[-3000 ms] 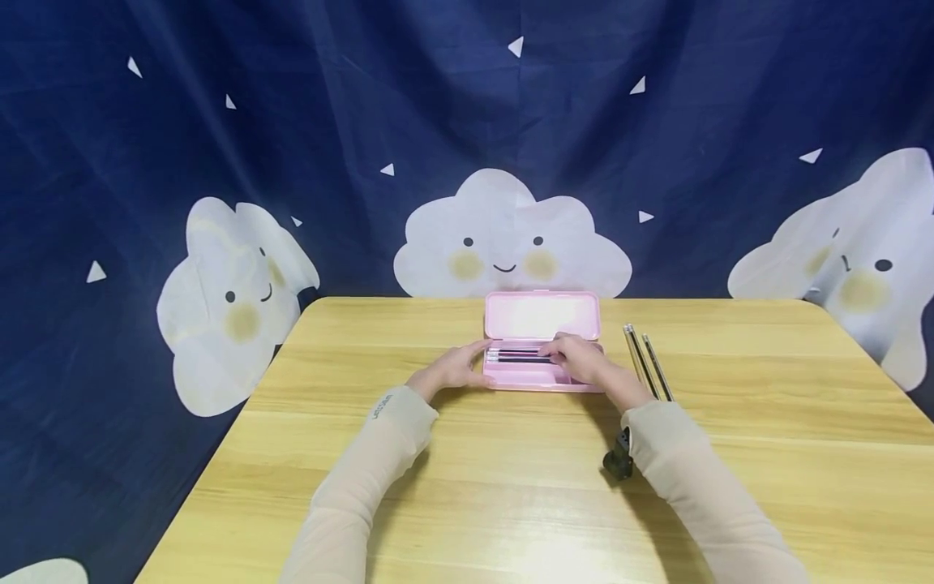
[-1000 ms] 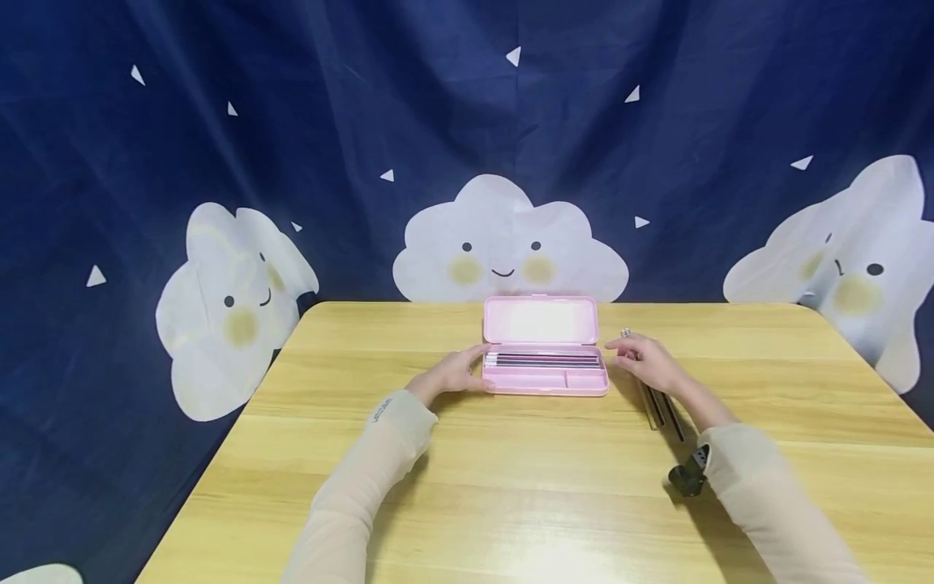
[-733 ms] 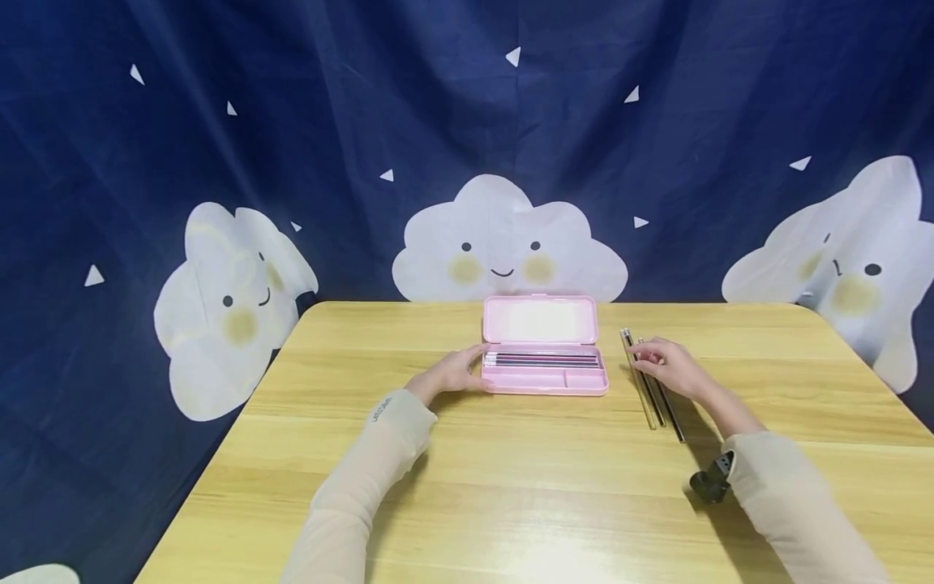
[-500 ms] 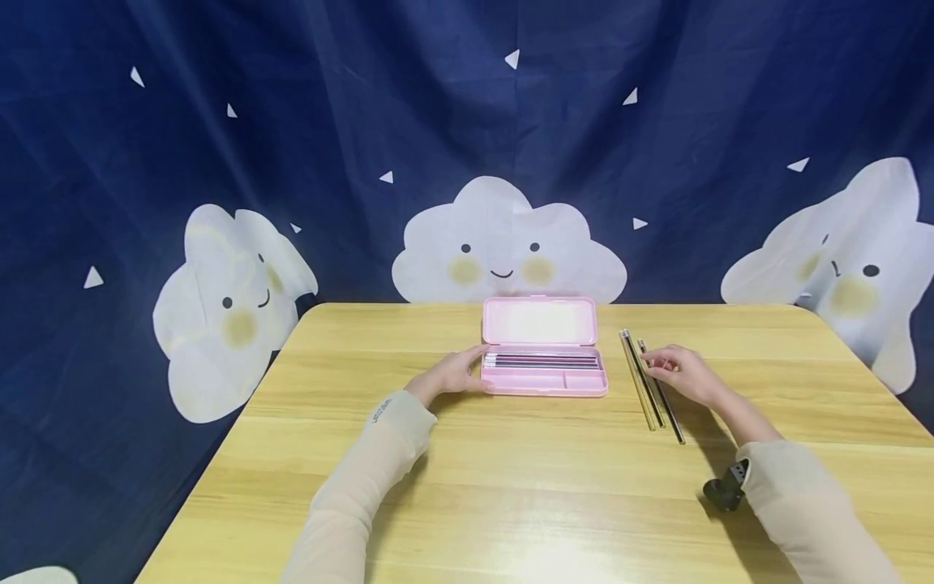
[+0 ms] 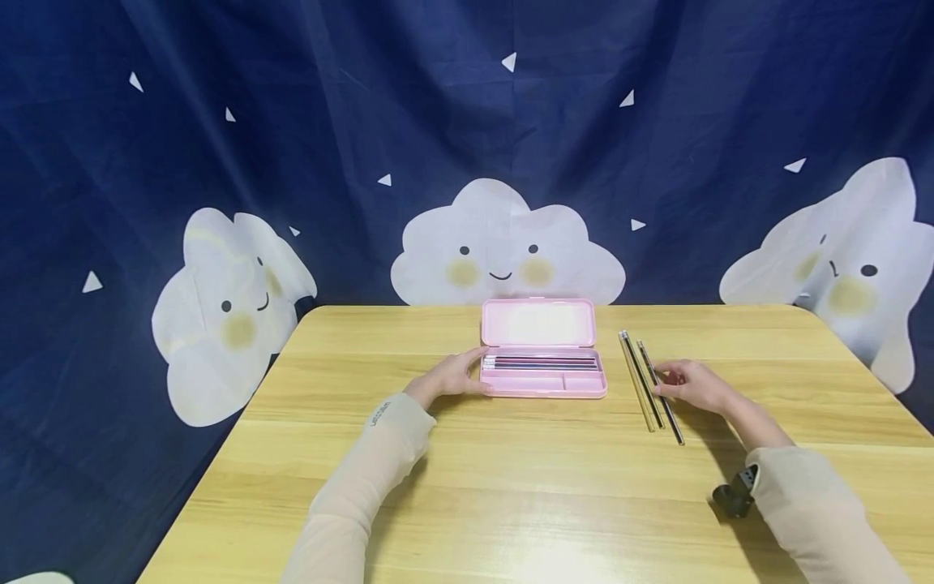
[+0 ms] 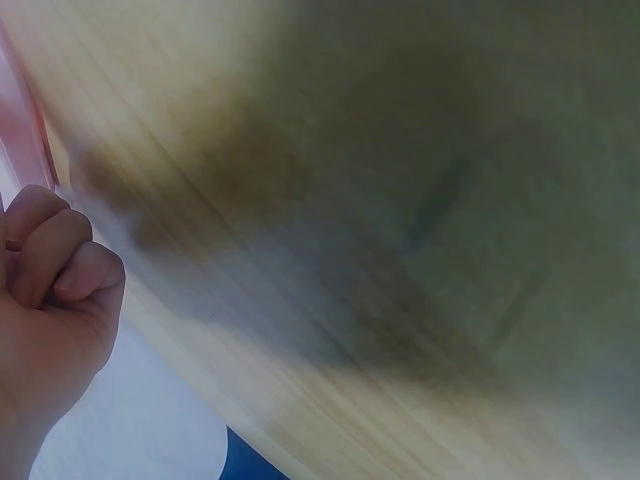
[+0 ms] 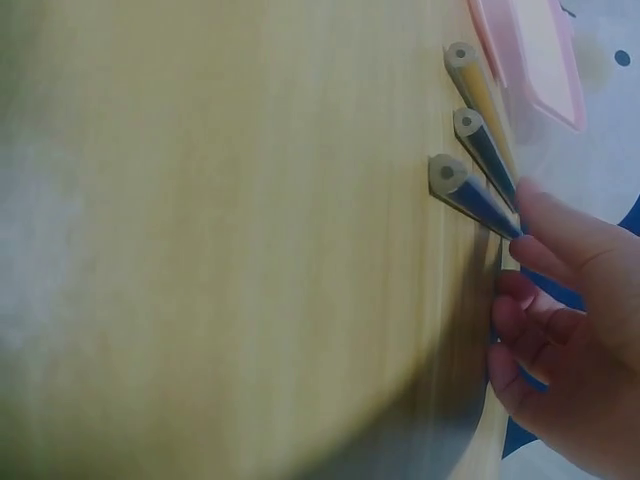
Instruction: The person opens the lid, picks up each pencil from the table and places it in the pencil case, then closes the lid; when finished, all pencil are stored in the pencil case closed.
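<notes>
In the head view a pink pencil case [image 5: 543, 384] stands with its lid up, and several pencils [image 5: 540, 362] lie in its rear compartment. My left hand [image 5: 448, 378] grips the case's left end between thumb and fingers; the left wrist view shows those fingers curled beside a pink edge. To the right of the case, three pencils lie side by side on the table. At the rightmost, a dark pencil [image 5: 673, 422], my right hand [image 5: 696, 386] has thumb and index finger on either side of it. The other two, a gold pencil [image 7: 476, 84] and a dark one [image 7: 484, 150], lie just beyond.
The wooden table [image 5: 511, 487] runs back to a dark blue curtain [image 5: 336, 122] with printed clouds. A black wrist camera [image 5: 735, 493] hangs under the right sleeve, close to the tabletop.
My right hand has left the pencils in the case and moved right, past two loose pencils to the rightmost one. The left hand has stayed on the case.
</notes>
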The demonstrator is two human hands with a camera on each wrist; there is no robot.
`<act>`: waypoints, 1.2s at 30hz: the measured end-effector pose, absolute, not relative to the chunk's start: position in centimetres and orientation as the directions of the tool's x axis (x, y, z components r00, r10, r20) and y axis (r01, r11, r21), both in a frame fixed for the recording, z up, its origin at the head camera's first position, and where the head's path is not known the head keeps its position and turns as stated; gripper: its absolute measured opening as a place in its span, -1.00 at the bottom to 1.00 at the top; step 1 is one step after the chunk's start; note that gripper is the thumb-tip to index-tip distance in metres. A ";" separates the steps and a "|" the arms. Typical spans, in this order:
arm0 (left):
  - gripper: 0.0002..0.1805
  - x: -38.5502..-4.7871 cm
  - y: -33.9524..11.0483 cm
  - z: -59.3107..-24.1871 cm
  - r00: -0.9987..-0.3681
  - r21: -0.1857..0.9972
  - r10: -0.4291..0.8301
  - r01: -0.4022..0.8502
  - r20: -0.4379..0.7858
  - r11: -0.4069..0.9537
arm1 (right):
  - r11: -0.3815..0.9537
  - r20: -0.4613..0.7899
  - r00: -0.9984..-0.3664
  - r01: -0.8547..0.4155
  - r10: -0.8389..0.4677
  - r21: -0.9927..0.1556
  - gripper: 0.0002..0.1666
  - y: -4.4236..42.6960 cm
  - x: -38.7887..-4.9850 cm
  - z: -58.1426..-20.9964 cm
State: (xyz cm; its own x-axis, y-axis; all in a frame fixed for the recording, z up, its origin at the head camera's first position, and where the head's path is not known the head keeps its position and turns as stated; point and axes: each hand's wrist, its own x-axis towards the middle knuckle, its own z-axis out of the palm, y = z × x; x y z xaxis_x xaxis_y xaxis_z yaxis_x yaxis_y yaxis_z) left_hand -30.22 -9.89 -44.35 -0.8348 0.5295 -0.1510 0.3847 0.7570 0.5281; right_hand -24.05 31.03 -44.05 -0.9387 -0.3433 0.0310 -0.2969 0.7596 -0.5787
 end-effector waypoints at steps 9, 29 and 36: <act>-0.08 -30.4 -9.9 -44.5 -0.837 0.550 0.522 0.361 -0.165 0.753 | 0.790 0.000 -0.943 -0.278 -0.332 -0.547 -0.53 31.2 -24.2 -44.2; -0.09 -30.2 -10.0 -44.5 -0.838 0.544 0.528 0.381 -0.138 0.747 | 0.831 -0.017 -0.974 -0.184 -0.226 -0.525 -0.59 31.0 -24.4 -43.7; -0.08 -30.1 -9.9 -44.3 -0.839 0.545 0.512 0.346 -0.186 0.764 | 0.806 0.103 -0.972 -0.232 -0.211 -0.544 -0.62 30.2 -24.9 -43.3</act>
State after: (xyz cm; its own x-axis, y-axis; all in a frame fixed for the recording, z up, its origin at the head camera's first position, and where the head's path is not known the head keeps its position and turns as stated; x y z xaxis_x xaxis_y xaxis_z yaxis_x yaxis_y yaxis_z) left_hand -30.11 -9.93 -44.31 -0.8387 0.5120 -0.1858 0.3456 0.7639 0.5450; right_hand -24.94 30.16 -43.35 -0.9721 -0.2108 0.1027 -0.2323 0.8062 -0.5441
